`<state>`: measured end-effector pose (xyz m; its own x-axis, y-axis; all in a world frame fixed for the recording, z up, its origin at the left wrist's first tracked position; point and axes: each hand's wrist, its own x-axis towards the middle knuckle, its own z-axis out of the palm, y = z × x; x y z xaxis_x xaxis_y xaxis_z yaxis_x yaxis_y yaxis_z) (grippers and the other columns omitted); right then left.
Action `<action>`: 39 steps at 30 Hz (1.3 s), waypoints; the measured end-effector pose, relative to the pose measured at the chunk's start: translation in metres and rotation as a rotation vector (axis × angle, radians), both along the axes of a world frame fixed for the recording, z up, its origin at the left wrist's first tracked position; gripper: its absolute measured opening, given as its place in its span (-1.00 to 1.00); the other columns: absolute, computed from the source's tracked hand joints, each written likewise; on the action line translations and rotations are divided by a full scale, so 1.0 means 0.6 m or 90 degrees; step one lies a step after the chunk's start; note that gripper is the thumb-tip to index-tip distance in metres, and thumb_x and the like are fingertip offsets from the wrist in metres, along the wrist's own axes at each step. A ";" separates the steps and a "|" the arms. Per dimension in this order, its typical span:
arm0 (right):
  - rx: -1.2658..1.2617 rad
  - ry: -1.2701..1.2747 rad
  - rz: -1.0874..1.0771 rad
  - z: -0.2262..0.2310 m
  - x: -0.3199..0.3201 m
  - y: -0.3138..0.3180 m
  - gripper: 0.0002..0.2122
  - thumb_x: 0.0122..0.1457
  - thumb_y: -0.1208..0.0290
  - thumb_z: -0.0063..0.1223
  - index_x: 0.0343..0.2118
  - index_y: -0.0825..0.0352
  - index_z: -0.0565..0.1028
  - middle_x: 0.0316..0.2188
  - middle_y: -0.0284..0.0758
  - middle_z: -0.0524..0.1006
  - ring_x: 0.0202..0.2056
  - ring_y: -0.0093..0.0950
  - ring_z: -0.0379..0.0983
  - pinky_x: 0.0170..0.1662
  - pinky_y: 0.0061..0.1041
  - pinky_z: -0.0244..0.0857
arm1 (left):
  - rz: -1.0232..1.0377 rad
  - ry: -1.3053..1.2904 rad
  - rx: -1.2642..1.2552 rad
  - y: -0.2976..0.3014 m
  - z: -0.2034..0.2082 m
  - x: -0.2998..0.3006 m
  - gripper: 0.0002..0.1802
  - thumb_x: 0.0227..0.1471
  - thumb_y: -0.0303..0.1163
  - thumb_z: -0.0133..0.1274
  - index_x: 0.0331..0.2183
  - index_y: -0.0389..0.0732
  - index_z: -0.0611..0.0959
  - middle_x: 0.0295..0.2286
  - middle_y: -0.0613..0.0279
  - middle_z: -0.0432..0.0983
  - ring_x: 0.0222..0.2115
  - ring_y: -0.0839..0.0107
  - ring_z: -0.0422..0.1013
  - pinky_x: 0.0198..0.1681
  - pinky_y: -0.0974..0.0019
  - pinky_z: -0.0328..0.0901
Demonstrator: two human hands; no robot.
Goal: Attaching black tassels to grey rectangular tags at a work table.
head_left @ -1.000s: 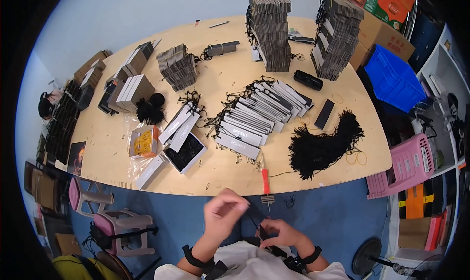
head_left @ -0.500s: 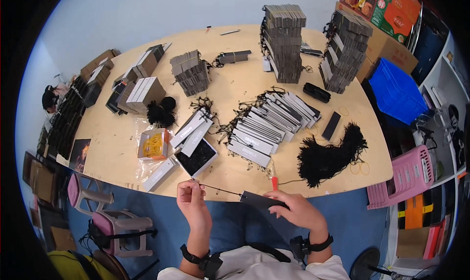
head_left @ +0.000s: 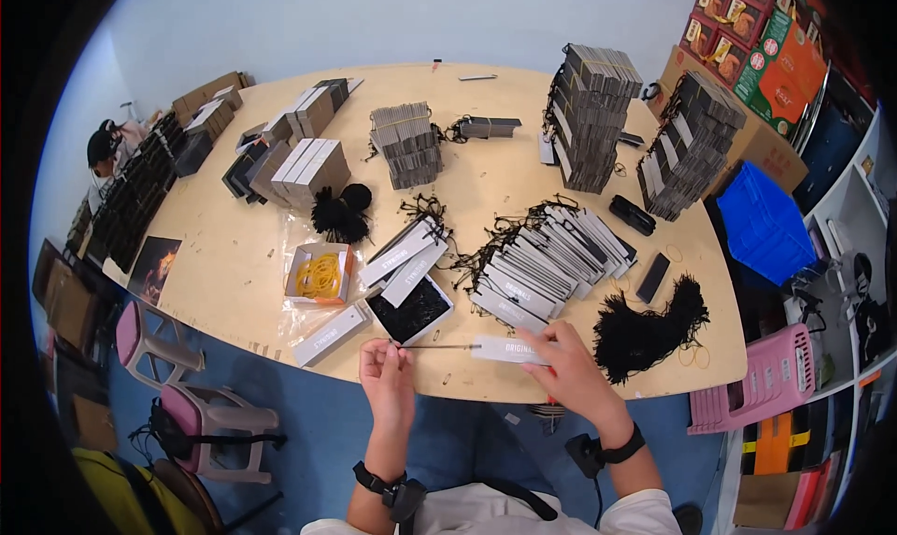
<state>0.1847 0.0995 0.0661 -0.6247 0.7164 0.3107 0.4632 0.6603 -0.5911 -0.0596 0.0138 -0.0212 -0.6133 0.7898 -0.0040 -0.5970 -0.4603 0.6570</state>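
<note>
Between thumb and fingertips, my left hand (head_left: 386, 374) pinches the end of a thin black cord (head_left: 437, 347) at the table's front edge. The cord is stretched straight across to a paper hang tag (head_left: 503, 349), pale face up. My right hand (head_left: 572, 371) grips the tag's other end, its fingers covering part of it. Just beyond lies a fanned row of similar pale tags (head_left: 533, 287) with black cords. Beyond my left hand stands an open white box (head_left: 447, 313) of small black pieces; a few corded tags (head_left: 414, 275) lean over its far edge.
A small box of yellow rubber bands (head_left: 319, 273) and a pale carton (head_left: 332, 337) lie left. A heap of black cords (head_left: 651, 325) lies right. Tall banded tag stacks (head_left: 593, 119) stand at the back. A blue crate (head_left: 766, 222) and pink basket (head_left: 761, 385) flank the table's right side.
The tag has turned from its dark face to its pale face. Both hands have moved further over the table edge, with the cord still stretched between them. The whole view has shifted.
</note>
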 end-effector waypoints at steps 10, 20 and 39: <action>-0.097 -0.026 0.007 -0.051 -0.023 0.087 -0.59 0.04 0.47 0.16 -0.02 0.42 0.40 -0.26 -0.04 0.46 -0.21 -0.08 0.40 -0.12 -0.27 0.29 | -0.023 -0.011 0.025 0.002 0.001 0.001 -0.89 0.15 -0.60 -0.01 -0.28 -0.18 0.50 -0.32 0.34 0.48 -0.27 0.59 0.38 -0.06 0.43 0.30; -0.129 -0.149 -0.143 -0.054 -0.034 0.089 -0.53 -0.13 0.36 0.34 -0.17 0.47 0.43 -0.37 -0.12 0.47 -0.29 -0.24 0.44 -0.20 -0.37 0.33 | -0.034 -0.004 0.031 -0.002 -0.008 -0.001 -0.89 0.15 -0.60 0.00 -0.28 -0.17 0.50 -0.31 0.36 0.48 -0.24 0.59 0.39 -0.05 0.41 0.31; -0.268 0.104 -0.127 -0.011 -0.027 0.092 -0.72 -0.02 0.41 0.30 -0.35 0.36 0.40 -0.52 -0.31 0.53 -0.50 -0.51 0.42 -0.37 -0.54 0.31 | -0.034 0.002 0.066 -0.001 -0.012 0.001 -0.87 0.14 -0.63 0.00 -0.26 -0.21 0.51 -0.29 0.32 0.50 -0.27 0.55 0.41 -0.06 0.38 0.33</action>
